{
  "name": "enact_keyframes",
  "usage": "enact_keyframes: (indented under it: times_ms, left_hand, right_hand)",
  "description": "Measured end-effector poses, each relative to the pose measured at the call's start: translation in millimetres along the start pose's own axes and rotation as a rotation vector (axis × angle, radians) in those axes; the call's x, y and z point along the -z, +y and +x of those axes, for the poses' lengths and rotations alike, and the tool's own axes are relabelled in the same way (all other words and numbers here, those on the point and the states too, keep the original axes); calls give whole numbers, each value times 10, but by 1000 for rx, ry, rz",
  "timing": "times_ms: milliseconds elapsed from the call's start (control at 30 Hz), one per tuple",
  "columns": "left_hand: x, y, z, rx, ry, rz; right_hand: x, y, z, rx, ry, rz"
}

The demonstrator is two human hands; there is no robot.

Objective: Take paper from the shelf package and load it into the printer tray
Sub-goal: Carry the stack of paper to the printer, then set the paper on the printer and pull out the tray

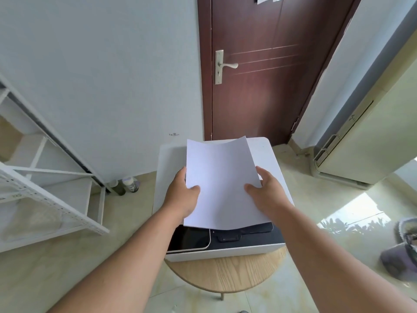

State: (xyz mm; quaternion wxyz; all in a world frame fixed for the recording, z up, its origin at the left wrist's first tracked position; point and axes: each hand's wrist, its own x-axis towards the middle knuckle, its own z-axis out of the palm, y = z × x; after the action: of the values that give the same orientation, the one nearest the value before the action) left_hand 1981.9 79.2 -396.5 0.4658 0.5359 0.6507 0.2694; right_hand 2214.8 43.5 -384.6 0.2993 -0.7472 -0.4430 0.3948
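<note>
White paper [222, 184] is held over the printer [266, 159], my left hand [181, 195] and right hand [265, 190] each gripping one side edge, thumbs on top, so I judge it stays flat and square for the tray.

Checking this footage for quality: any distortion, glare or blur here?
Head view: wide-angle bending bows the shelf and door frame; window glare on the floor at right; paper, both hands and printer fairly sharp, edges soft.

brown door [259, 91], round wooden table [228, 274], bottles [126, 186]
</note>
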Motion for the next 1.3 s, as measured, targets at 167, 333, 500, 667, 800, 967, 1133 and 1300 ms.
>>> enact_keyframes:
  times_ms: [167,333,500,667,800,967,1133,1300]
  left_hand:
    - [-14,-80,82,12,35,29]
    - [52,-158,-49,59,73,-6]
    - [156,-332,-401,41,52,-112]
    - [354,-752,-804,-42,180,-199]
    - [475,-1508,-1149,-17,436,-166]
    - [286,-2143,-1291,103,319,-50]
    - [-49,-2261,-1131,77,194,-33]
    - [-371,-2564,-851,76,192,-143]
  right_hand:
    - [-25,44,88,-62,20,-3]
    - [9,185,18,-92,74,-16]
    - [56,420,-254,-92,149,53]
    - [63,699,-781,-73,257,115]
    - [71,1130,-1200,-72,364,116]
    - [46,1667,-1322,-163,381,47]
    - [-90,2071,-1055,-205,215,7]
    - [-348,2419,-677,-170,69,88]
